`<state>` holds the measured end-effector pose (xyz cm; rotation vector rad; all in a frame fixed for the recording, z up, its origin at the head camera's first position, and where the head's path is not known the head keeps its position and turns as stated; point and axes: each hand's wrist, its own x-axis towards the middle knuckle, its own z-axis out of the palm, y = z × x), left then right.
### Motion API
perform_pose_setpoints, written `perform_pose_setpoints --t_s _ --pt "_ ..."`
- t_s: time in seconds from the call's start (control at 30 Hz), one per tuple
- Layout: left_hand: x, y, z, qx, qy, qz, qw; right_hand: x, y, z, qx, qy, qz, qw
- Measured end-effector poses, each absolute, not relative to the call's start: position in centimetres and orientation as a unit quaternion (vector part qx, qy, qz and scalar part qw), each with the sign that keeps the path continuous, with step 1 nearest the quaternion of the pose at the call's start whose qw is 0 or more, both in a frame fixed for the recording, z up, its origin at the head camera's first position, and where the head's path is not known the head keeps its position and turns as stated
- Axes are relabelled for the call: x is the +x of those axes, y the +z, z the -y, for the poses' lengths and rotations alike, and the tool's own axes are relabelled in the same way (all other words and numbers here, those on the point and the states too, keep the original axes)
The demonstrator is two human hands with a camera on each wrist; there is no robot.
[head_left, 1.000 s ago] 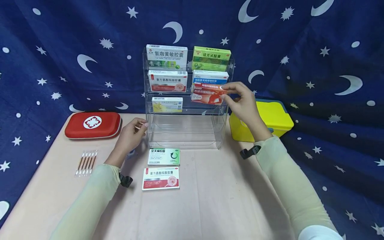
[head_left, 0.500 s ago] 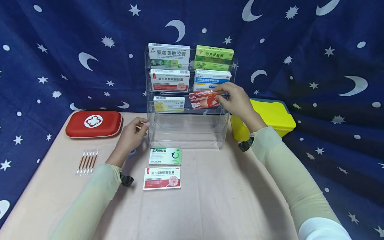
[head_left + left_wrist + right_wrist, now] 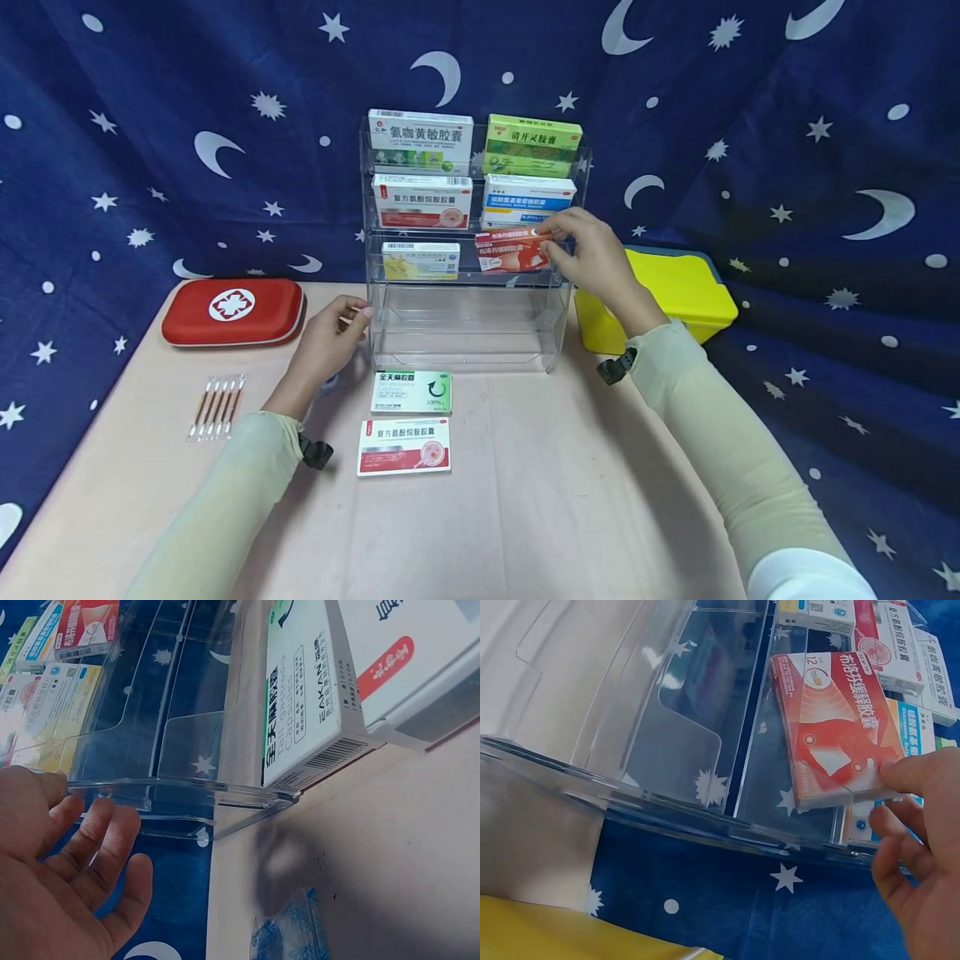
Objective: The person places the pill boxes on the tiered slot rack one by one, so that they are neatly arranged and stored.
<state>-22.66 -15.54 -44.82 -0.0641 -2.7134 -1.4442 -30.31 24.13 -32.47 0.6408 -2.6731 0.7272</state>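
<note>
My right hand [image 3: 581,250] pinches a red medicine box [image 3: 512,250] by its right end, the box sitting in the third tier, right side, of a clear acrylic rack [image 3: 468,333]. In the right wrist view the red box [image 3: 836,724] leans inside the clear rack [image 3: 660,750], with my fingers [image 3: 922,776] at its edge. My left hand [image 3: 330,337] rests with straight fingers against the rack's lower left corner; the left wrist view shows those fingers [image 3: 97,840] touching the clear rim [image 3: 187,787]. Other boxes fill the upper tiers, and a yellow box [image 3: 420,260] stands in the third tier's left side.
A green-white box [image 3: 412,392] and a red-white box [image 3: 403,446] lie on the table before the rack. A red first-aid case [image 3: 232,311] and several swabs [image 3: 216,406] lie at left. A yellow bin [image 3: 675,300] stands at right.
My right hand lowered the red box from in front of the second tier down into the third tier's right side. The left hand stayed at the rack's corner.
</note>
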Motion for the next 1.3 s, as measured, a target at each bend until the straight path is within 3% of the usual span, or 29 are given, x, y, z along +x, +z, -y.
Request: perform_pose_setpoints --t_s 0.2,0.3,0.47,0.57,0.7,0.87,1.3 --pt "-22.7 -45.0 15.5 -0.019 -0.473 0.88 0.032 -28.6 -33.5 -23.7 0.219 0.303 0.898 0.231" --pt "-22.6 -45.0 15.6 -0.02 -0.475 0.879 0.036 -27.0 -35.4 -22.5 0.249 0.347 0.873 0.236" --pt "-22.4 -44.9 15.7 -0.026 -0.482 0.875 0.046 -23.0 -41.0 -19.3 0.313 0.384 0.861 0.12" --pt "-22.5 -45.0 15.6 -0.026 -0.486 0.873 0.042 -19.8 -44.4 -17.3 0.336 0.351 0.873 0.034" --pt "-22.6 -45.0 15.5 -0.023 -0.487 0.872 0.038 -16.0 -47.5 -14.9 0.371 0.282 0.884 -0.033" --pt "-22.6 -45.0 15.5 -0.025 -0.486 0.873 0.039 -13.5 -49.1 -13.3 0.384 0.222 0.895 -0.041" --pt "-22.5 -44.9 15.5 -0.025 -0.477 0.878 0.041 -11.9 -49.5 -13.3 0.369 0.257 0.89 -0.074"
